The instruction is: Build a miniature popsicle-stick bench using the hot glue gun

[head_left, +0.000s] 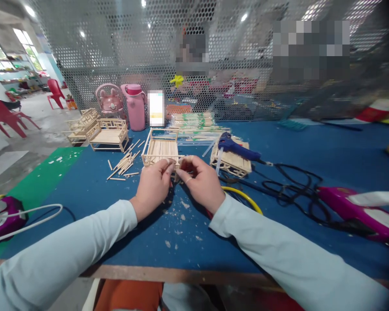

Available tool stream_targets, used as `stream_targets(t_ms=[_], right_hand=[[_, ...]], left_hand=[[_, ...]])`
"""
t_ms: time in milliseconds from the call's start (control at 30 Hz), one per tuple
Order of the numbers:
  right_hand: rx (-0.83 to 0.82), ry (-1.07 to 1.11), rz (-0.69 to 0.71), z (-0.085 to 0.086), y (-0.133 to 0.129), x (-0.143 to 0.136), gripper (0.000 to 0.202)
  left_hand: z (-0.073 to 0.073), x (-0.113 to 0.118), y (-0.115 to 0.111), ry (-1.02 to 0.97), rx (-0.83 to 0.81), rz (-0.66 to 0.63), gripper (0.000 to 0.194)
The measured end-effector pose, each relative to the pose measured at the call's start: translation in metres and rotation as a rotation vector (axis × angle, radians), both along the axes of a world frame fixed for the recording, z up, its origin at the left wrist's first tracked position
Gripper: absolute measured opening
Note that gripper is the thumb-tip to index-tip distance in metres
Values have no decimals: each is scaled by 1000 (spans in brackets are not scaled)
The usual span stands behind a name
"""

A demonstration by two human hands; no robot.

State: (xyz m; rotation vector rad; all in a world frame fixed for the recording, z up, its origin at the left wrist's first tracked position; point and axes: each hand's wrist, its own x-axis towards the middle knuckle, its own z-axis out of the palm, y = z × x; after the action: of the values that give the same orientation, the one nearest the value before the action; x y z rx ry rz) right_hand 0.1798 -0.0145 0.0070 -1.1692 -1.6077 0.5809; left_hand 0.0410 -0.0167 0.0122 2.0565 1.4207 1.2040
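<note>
A small wooden frame [163, 147] made of sticks, with a slatted middle, stands at the centre of the blue table. My left hand [155, 183] is closed at its near right corner, fingertips pinched. Against the same corner, my right hand [201, 179] is also closed, its fingertips nearly touching those of the left. What lies between the fingers is too small and hidden to name. Loose short sticks [126, 162] are scattered left of the frame. A blue glue gun [238, 149] rests on another stick piece [231, 163] to the right.
Finished miniature benches [108, 134] stand at the back left, near a pink bottle [136, 108]. Bundled sticks [194, 123] lie behind the frame, before a perforated metal screen [246, 95]. Black cables [288, 190] and a purple tool [359, 209] occupy the right; a yellow cable [246, 198] curves nearby.
</note>
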Motion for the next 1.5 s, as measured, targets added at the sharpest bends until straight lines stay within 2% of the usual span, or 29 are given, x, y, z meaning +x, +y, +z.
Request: stream_targets(t_ms=[500,667,967,1367,1500], right_hand=[[-64,130,59,-2,7,2,11],[-62,99,50,-2,7,2,10],[-30,91,34,-1,6,1,13],[60,-141,-39,2,4,0,15],[88,-197,-29,3,4,1,15]], left_hand=[[-8,-6,0,-124,-62,-13,25],[-12,-5,3,-138,-21,-33,23],[-9,0,6,-237,-60,-32,19],[-11,0,7,-288,-86,-57,19],[-12,0,3,-251,-93,-73,25]])
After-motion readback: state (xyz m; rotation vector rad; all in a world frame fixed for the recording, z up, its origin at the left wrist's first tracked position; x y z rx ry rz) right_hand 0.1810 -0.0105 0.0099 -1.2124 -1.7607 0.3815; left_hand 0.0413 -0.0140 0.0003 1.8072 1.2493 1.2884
